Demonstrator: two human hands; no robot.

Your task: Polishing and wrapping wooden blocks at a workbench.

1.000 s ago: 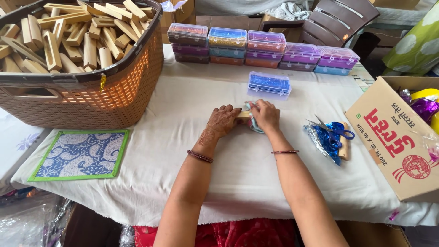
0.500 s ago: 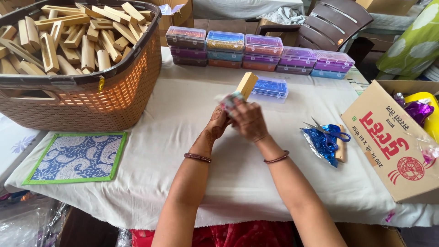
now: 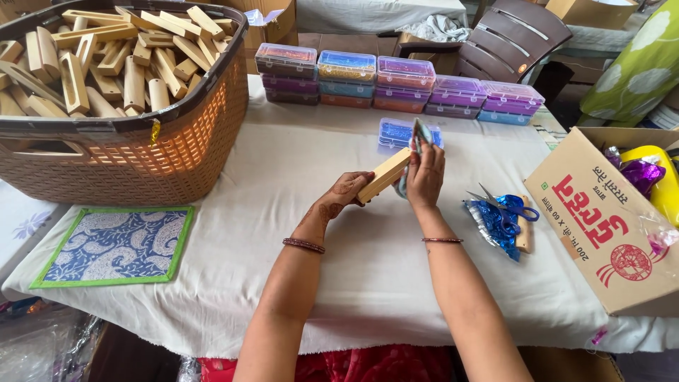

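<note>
Both my hands work above the white cloth-covered bench [image 3: 283,212]. My left hand [image 3: 346,194] grasps the pale rectangular wooden block [image 3: 384,175] by its lower end, tilted up, so that its far end meets my right hand [image 3: 424,177], whose fingers pinch a shiny bluish strip [image 3: 420,134] against it.

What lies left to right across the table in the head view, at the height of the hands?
Patterned mat → left hand → wooden block → right hand → blue-handled scissors → cardboard box.
</note>
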